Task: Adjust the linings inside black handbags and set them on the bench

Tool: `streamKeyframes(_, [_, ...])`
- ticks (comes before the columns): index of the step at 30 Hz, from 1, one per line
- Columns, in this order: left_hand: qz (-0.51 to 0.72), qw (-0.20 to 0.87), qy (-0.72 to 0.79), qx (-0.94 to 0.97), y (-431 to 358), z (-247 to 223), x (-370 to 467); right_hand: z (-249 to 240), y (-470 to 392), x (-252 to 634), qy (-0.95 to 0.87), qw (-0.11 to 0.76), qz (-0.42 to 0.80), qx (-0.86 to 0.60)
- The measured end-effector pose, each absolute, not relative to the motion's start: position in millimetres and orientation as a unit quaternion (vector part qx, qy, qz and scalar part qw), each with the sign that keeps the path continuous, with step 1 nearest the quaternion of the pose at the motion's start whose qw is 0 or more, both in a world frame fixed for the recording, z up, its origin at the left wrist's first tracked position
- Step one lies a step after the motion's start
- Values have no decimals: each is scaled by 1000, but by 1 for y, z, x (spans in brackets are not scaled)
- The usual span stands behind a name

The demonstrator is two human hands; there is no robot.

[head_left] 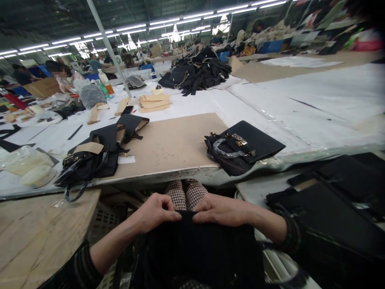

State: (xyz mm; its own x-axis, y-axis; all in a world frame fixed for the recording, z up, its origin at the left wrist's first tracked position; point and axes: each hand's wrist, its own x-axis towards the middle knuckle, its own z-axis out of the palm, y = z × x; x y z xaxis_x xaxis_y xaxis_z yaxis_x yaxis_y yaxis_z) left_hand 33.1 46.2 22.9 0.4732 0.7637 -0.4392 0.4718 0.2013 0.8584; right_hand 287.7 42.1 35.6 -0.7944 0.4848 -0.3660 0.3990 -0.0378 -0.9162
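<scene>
A: Nearest item?
B: One black fabric piece (207,249), probably part of a bag, lying over the lap, its upper edge toward the table.

A: Hands?
B: Two, bare. Left hand (161,209): fingers curled, thumb laid along the upper edge, pinching it. Right hand (222,209): same edge, just beside the left, thumb and bent fingers closed on the cloth. A narrow stretch of edge shows between the thumbs.

A: Beneath and beside?
B: Checked trousers (176,194), brown and white. To the right, black panels (331,200) on a lower surface; to the left, a worn brown board (39,233).

A: On the table's near edge?
B: One black handbag (258,140), lying down, gold-tone clasp, handle in clear wrap. Left of it, a brown sheet (177,136), then a row of black bags (105,154), overlapping.

A: Farther?
B: A stack of tan pieces (155,102); beyond it, a heap of black pieces (204,72), some light-edged. A slanting pole (110,48) stands left of these.

A: Farthest?
B: Fluorescent tubes (164,21), in rows overhead.
</scene>
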Motion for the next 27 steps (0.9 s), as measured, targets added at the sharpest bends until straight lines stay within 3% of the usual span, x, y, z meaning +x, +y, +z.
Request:
streamKeyframes(14, [155, 581, 497, 626, 40, 26, 38, 37, 41, 284, -715, 34, 633, -296])
streamKeyframes(27, [216, 671, 399, 587, 43, 47, 61, 60, 42, 274, -833, 23, 474, -285])
